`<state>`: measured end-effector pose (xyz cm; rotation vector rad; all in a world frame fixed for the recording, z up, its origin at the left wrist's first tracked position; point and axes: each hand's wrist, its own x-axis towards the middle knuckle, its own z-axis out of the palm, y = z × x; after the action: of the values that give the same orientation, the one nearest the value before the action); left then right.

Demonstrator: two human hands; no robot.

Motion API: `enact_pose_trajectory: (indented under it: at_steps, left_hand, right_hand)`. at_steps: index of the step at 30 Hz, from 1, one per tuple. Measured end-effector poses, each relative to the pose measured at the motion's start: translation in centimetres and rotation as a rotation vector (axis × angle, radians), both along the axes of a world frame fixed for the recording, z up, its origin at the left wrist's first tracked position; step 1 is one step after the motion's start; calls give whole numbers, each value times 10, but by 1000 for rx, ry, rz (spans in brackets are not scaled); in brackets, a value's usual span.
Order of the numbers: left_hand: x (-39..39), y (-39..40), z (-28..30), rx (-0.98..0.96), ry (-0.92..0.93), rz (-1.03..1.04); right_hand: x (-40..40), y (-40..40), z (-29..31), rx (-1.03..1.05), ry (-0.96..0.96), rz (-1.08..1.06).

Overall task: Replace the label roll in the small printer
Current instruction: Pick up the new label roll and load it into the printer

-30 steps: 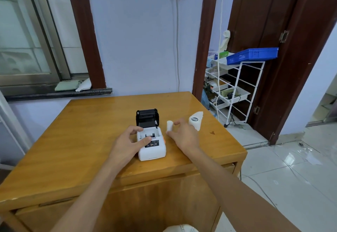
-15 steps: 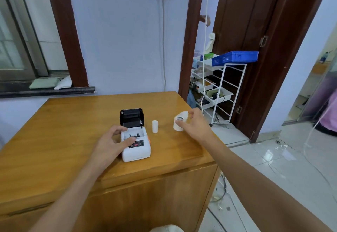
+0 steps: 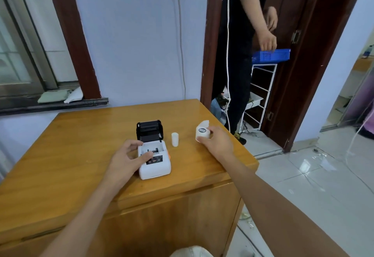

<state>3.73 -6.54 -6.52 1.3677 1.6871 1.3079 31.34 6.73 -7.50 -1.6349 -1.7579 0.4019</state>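
A small white printer (image 3: 154,162) stands on the wooden table (image 3: 81,155) with its black lid (image 3: 149,130) swung up and back. My left hand (image 3: 126,160) grips the printer's left side, thumb on its top panel. An empty white roll core (image 3: 175,139) stands upright just right of the lid. Further right, near the table's right edge, my right hand (image 3: 217,143) is closed around a full white label roll (image 3: 202,132) with a loose paper end sticking up.
Another person (image 3: 240,54) stands in the doorway behind the table's right corner, a hand on a blue basket (image 3: 271,55) atop a white wire rack (image 3: 261,95). A white cord (image 3: 228,54) hangs there. The tiled floor lies right of the table.
My right hand let go of the empty core, moved right and took hold of the label roll. A person has come into view at the doorway. My left hand stays on the printer.
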Motion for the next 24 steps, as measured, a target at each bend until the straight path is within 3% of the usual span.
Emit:
enact_pose_trajectory:
  at_steps: [8, 14, 18, 24]
  left_hand:
    - [-3, -3, 0, 114, -107, 158]
    - [4, -28, 20, 276, -253, 416]
    - [22, -73, 53, 186, -229, 189]
    - [41, -126, 82, -160, -405, -155]
  right_hand:
    - [-19, -45, 12, 175, 204, 40]
    - [-46, -105, 31, 274, 184, 201]
    - [-54, -145, 40, 294, 252, 285]
    - [-66, -195, 43, 335, 306, 347]
